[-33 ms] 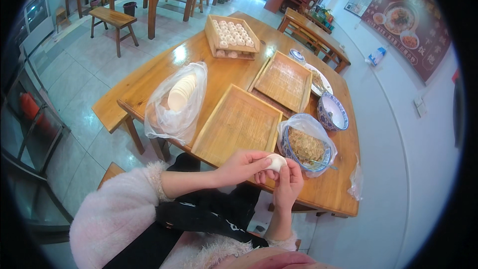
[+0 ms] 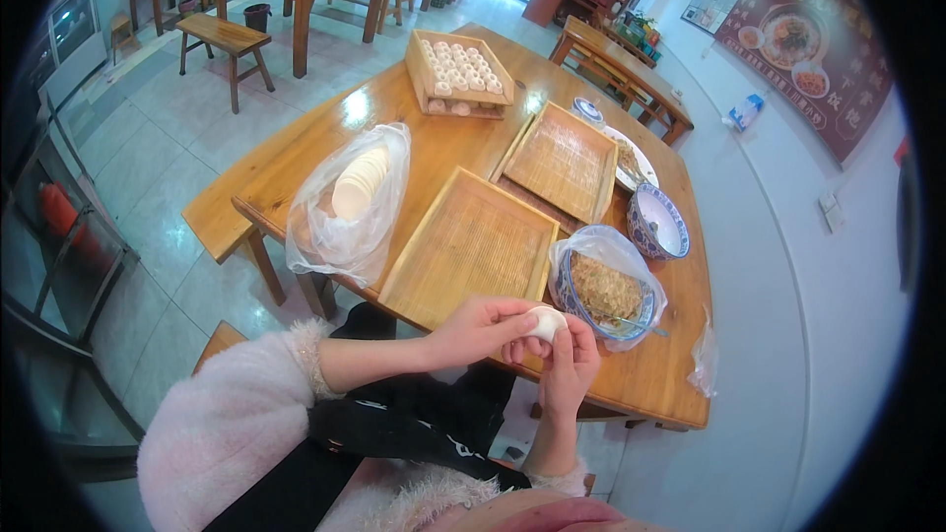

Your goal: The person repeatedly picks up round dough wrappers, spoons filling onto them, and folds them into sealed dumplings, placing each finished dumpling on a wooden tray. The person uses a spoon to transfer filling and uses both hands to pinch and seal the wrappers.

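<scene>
Between my two hands is a folded white dumpling (image 2: pixel 546 324), held above the near edge of the table. My left hand (image 2: pixel 490 329) pinches it from the left, thumb on top. On the other side, my right hand (image 2: pixel 572 355) grips it with thumb and fingers. Just beyond lies a wooden tray (image 2: pixel 473 251) with a slatted base. A blue-and-white bowl of minced filling (image 2: pixel 606 293), lined with a plastic bag, stands to the right of my hands. Round dough wrappers (image 2: pixel 361 183) lie stacked in a clear plastic bag (image 2: pixel 320 232) at the left.
Stacked wooden trays (image 2: pixel 460 74) of shaped dumplings stand at the back. Another wooden tray (image 2: pixel 562 158) sits right of centre, near a patterned bowl (image 2: pixel 658 222) and a white plate (image 2: pixel 645 169). A crumpled plastic bag (image 2: pixel 704 360) hangs at the right edge. A bench (image 2: pixel 222 227) runs along the left.
</scene>
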`<action>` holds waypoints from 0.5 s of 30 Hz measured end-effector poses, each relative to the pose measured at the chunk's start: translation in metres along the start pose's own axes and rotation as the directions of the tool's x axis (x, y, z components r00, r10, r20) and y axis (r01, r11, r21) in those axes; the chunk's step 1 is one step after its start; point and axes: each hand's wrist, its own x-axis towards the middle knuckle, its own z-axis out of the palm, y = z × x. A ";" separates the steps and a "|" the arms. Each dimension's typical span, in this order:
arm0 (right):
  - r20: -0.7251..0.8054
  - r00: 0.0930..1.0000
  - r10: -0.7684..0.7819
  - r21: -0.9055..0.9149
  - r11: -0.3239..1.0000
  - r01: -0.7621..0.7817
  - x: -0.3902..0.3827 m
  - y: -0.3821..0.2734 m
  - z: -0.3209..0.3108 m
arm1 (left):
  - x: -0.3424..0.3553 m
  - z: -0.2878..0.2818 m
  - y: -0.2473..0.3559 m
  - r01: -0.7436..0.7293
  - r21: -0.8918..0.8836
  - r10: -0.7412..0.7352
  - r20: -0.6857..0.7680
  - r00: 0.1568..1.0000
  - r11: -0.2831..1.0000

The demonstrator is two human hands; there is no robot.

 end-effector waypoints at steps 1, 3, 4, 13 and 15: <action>-0.007 1.000 0.014 0.045 0.999 -0.014 -0.001 0.000 0.001 | 0.000 -0.001 0.000 0.006 0.010 -0.006 0.003 1.000 1.000; 0.026 0.999 0.032 0.155 0.987 -0.036 -0.002 -0.002 0.003 | 0.000 -0.002 -0.001 -0.049 0.051 0.049 0.001 0.999 0.997; 0.046 0.998 0.042 0.228 0.972 -0.051 -0.003 -0.003 0.004 | 0.001 -0.002 -0.001 -0.109 0.083 0.110 -0.002 0.994 0.991; 0.192 0.981 0.004 0.465 0.881 -0.094 -0.006 -0.003 0.009 | -0.001 -0.007 -0.001 -0.125 0.028 0.123 0.043 0.991 0.992; 0.199 0.980 0.011 0.483 0.869 -0.108 -0.007 -0.002 0.008 | -0.002 -0.008 0.000 -0.111 0.009 0.110 0.051 0.993 0.994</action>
